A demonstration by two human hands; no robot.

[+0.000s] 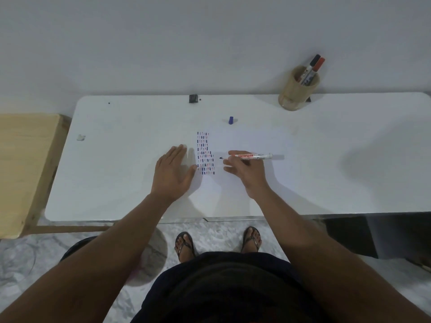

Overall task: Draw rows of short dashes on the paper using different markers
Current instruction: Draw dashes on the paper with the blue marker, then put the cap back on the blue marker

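A white sheet of paper [235,141] lies on the white table [116,173]. It carries several rows of short blue, red and dark dashes [204,153]. My left hand [173,172] lies flat and open on the paper's left edge, just beside the dashes. My right hand [245,170] holds an uncapped white marker [253,156] lying almost level, its dark tip pointing left a little to the right of the dashes. A blue marker cap [231,120] stands on the table behind the paper.
A tan pen holder [296,92] at the back right holds a black-capped and a red-capped marker [312,66]. A small black object [193,98] sits at the table's back edge. A wooden bench [25,169] stands at the left. My sandalled feet show below the table's front edge.
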